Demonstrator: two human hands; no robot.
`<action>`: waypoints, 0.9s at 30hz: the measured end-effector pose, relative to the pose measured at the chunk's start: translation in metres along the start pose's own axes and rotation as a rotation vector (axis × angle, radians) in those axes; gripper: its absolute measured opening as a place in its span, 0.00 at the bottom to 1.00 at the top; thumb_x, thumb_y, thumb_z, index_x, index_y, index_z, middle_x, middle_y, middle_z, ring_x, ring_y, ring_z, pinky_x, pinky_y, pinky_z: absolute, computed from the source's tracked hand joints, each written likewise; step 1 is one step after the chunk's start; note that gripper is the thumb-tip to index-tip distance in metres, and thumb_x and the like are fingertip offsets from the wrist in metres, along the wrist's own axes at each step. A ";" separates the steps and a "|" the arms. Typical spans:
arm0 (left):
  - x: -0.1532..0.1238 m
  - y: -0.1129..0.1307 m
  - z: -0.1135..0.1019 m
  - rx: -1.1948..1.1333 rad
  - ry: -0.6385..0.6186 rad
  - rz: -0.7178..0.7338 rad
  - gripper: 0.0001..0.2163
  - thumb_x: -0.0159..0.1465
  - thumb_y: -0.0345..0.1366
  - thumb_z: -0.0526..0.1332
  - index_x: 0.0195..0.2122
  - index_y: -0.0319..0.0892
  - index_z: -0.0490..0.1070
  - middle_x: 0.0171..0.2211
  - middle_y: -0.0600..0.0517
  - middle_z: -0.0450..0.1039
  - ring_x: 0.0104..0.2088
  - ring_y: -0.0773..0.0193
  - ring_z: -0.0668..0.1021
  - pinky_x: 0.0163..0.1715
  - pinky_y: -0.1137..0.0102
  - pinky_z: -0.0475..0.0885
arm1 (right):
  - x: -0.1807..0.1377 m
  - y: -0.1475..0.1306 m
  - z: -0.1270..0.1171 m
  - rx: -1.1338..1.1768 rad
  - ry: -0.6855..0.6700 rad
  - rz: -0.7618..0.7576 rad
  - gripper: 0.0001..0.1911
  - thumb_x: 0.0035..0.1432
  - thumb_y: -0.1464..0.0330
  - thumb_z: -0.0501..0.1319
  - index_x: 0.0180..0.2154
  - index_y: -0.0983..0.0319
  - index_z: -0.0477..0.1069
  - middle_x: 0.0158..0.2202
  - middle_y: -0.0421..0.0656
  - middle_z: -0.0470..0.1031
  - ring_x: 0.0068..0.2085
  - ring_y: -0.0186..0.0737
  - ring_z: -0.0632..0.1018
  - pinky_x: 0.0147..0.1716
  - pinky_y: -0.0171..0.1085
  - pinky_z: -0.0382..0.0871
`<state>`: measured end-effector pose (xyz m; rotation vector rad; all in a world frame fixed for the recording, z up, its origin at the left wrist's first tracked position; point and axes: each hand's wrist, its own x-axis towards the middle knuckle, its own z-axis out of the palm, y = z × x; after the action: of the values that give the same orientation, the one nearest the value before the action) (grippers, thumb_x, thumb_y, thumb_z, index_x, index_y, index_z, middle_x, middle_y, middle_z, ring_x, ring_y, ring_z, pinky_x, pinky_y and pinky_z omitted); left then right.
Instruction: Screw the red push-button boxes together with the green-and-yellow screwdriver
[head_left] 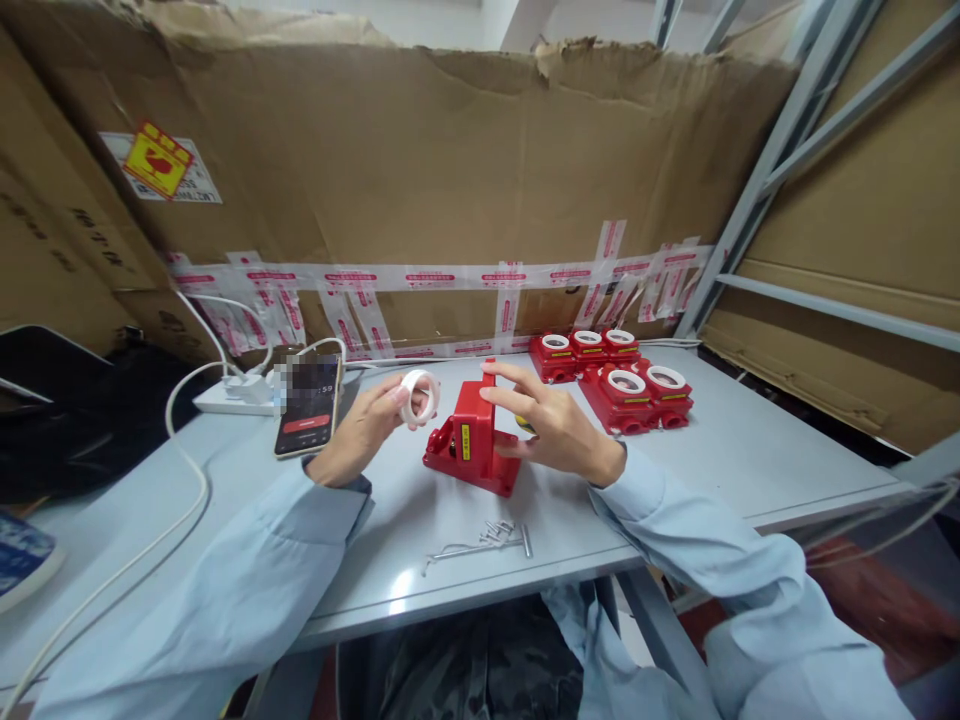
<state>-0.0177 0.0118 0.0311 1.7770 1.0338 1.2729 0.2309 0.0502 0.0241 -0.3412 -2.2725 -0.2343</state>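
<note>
Our left hand (360, 432) fingers pinch white ring (418, 397); right hand (551, 428) fingers spread, steadying red housing (472, 442); ring seating looks next.

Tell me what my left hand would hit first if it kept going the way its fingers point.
Probably the red housing: the left hand, holding the white ring, points right toward its upright top edge. Depth is unclear, so it might pass just behind.

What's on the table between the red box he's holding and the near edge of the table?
In the head view, a small pile of metal screws and pins lies between the red box and the table's near edge.
</note>
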 end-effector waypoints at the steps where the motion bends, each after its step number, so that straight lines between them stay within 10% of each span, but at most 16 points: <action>1: -0.001 0.001 -0.008 0.182 0.020 0.014 0.21 0.61 0.54 0.55 0.41 0.40 0.71 0.31 0.49 0.72 0.31 0.59 0.73 0.31 0.67 0.68 | 0.000 0.000 -0.001 0.016 0.007 0.007 0.29 0.56 0.69 0.62 0.57 0.56 0.54 0.59 0.54 0.64 0.36 0.36 0.76 0.25 0.33 0.72; 6: -0.004 -0.012 -0.045 1.028 -0.118 -0.131 0.22 0.56 0.54 0.59 0.45 0.44 0.73 0.33 0.49 0.75 0.36 0.53 0.75 0.35 0.65 0.65 | 0.002 -0.001 -0.002 0.100 0.001 0.081 0.34 0.52 0.68 0.66 0.57 0.57 0.54 0.58 0.53 0.65 0.43 0.41 0.76 0.28 0.35 0.73; 10: -0.004 -0.040 -0.055 1.155 -0.324 -0.245 0.23 0.56 0.52 0.57 0.48 0.46 0.73 0.35 0.48 0.76 0.38 0.52 0.77 0.34 0.67 0.66 | 0.001 0.001 0.000 0.122 -0.011 0.096 0.37 0.49 0.68 0.68 0.58 0.57 0.54 0.57 0.53 0.66 0.42 0.41 0.77 0.26 0.35 0.72; 19: -0.004 -0.060 -0.075 1.241 -0.331 -0.376 0.28 0.52 0.53 0.62 0.50 0.42 0.72 0.41 0.42 0.74 0.44 0.46 0.76 0.42 0.59 0.70 | 0.001 0.000 -0.001 0.188 0.008 0.107 0.36 0.50 0.67 0.67 0.58 0.58 0.54 0.54 0.50 0.69 0.36 0.35 0.75 0.29 0.34 0.71; 27: -0.006 0.005 -0.001 0.643 -0.237 0.257 0.35 0.63 0.46 0.61 0.66 0.50 0.45 0.63 0.43 0.57 0.58 0.51 0.67 0.51 0.59 0.69 | 0.008 -0.008 -0.004 0.522 0.009 0.347 0.45 0.47 0.59 0.69 0.60 0.62 0.48 0.48 0.50 0.73 0.37 0.39 0.77 0.37 0.39 0.73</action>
<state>-0.0188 0.0047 0.0335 2.5451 1.1860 0.8836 0.2265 0.0429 0.0321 -0.4429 -2.1250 0.5248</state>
